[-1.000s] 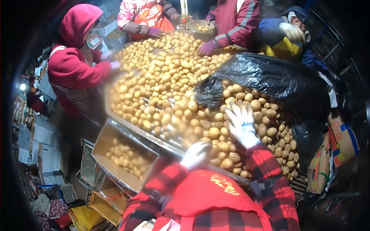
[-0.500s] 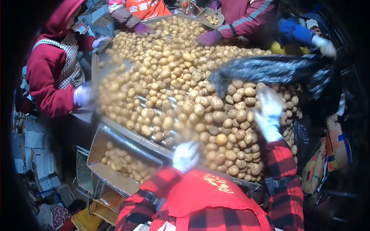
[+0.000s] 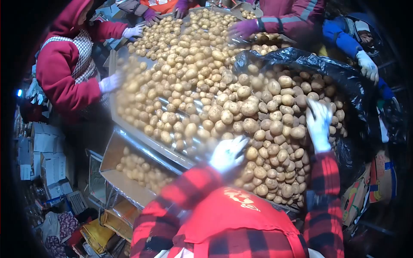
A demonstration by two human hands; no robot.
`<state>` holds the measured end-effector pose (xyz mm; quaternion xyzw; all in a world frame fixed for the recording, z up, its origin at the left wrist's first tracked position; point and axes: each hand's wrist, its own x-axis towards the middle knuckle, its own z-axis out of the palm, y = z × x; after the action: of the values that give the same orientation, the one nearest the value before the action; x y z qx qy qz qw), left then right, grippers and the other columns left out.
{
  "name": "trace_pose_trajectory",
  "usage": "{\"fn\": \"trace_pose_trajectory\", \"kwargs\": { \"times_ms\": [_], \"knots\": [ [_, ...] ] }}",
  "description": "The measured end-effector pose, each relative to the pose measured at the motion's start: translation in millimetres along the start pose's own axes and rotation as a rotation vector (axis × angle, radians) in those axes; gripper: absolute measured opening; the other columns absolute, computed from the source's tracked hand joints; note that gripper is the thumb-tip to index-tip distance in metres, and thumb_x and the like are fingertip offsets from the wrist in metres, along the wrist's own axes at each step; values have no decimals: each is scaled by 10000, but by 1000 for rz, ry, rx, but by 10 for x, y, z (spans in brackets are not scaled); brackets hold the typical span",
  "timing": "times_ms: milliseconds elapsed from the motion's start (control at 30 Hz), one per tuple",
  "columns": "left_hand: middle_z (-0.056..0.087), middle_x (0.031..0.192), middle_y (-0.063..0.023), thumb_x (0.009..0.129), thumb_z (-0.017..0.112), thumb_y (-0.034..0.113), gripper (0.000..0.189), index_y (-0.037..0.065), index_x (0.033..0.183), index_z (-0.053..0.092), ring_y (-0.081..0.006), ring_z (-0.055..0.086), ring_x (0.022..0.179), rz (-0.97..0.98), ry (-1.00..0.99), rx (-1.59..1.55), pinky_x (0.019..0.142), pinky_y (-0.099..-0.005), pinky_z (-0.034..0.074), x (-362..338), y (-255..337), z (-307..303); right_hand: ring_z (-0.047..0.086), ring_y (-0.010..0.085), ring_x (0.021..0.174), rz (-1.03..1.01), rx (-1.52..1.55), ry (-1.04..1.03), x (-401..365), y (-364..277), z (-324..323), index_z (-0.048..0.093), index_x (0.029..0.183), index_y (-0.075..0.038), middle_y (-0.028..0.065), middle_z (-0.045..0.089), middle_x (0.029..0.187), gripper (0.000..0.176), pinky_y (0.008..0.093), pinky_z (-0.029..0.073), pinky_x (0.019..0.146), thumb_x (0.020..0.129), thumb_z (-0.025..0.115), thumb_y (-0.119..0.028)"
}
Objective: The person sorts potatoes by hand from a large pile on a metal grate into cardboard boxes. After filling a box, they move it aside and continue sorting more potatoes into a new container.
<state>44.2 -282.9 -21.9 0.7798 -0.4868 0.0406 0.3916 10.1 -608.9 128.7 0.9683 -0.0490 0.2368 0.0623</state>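
Over potatoes (image 3: 276, 127) heaped across worktop (image 3: 146, 138), reaches w/ gloved L hand (image 3: 227, 155) at near edge, w/ fingers released & pointing upper R; spreads fingers of gloved R hand (image 3: 319, 124), also released, on heap's R side, nr. blk. plastic (image 3: 359, 88). Mostly roundish; where oval, w/ long axes at mixed angles.

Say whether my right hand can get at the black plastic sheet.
Probably yes: the right hand is close beside the black plastic sheet, and only loose potatoes seem to lie between them.
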Motion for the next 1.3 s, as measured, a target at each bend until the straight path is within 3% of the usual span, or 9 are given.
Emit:
{"fn": "trace_pose_trajectory", "kwargs": {
  "times_ms": [133,467,567,667,800,833,967,1067,1300],
  "knots": [
    [617,1166,-141,764,717,226,474,139,1219,614,-360,664,923,-205,-578,40,752,-474,539,463,-63,40,591,247,1112,177,50,-67,-897,-151,-257,690,1187,-134,48,683,1097,317,502,267,1201,875,669,-78],
    [589,1267,-162,905,676,345,476,149,1327,577,-333,591,1148,-172,-413,-295,956,-455,507,138,-105,-167,596,265,1132,144,183,-57,-852,-708,-341,670,1226,-111,71,659,1232,386,551,319,1156,841,662,-109],
    [580,1281,-66,1009,599,332,461,125,1403,479,-230,523,1271,-1083,-336,-1860,1034,-467,485,292,241,-503,576,302,1136,-15,307,10,-178,-775,-6,613,1316,-111,113,598,1334,486,533,349,1113,832,660,-121],
    [597,1159,-72,997,608,281,500,103,1420,411,-346,595,1160,-1061,-203,-2041,942,-499,522,213,272,-512,573,320,1144,-119,244,71,497,-829,553,582,1343,-107,128,545,1408,529,507,388,1068,822,666,-140],
    [547,1342,-77,1024,575,279,383,114,1364,514,-236,532,1255,-930,-102,-1790,1067,-445,473,70,204,-509,577,335,1179,-292,402,-157,1204,-1110,1399,601,1319,-121,169,562,1385,483,492,407,1063,841,644,-168],
    [562,1315,-93,1058,504,288,336,78,1317,550,-225,542,1218,-1243,111,-2377,1030,-407,488,31,147,-426,583,337,1182,-368,317,-133,1270,-1265,1618,603,1322,-122,164,575,1376,462,515,388,1079,865,625,-190],
    [557,1342,-138,1092,414,352,344,71,953,556,-232,545,1131,-1148,136,-1938,1009,-371,440,85,232,-625,602,309,1209,-440,-193,-443,1505,-1794,2473,616,1335,-143,141,603,1357,407,548,347,1104,964,519,-280],
    [556,1374,-103,1080,454,344,340,70,1224,596,-206,582,1095,-1214,207,-1982,971,-356,473,-225,84,-543,704,253,899,-344,-183,-508,1765,-2006,2587,690,1070,-149,70,714,968,213,470,494,813,932,540,-211],
    [537,1380,-93,985,608,119,528,11,1466,419,-201,545,1269,-1154,320,-1974,913,-320,519,-412,97,-1066,684,286,985,-471,-243,-594,1719,-1745,2078,758,989,-119,117,685,1044,371,453,544,787,728,777,-381]
  ]
}}
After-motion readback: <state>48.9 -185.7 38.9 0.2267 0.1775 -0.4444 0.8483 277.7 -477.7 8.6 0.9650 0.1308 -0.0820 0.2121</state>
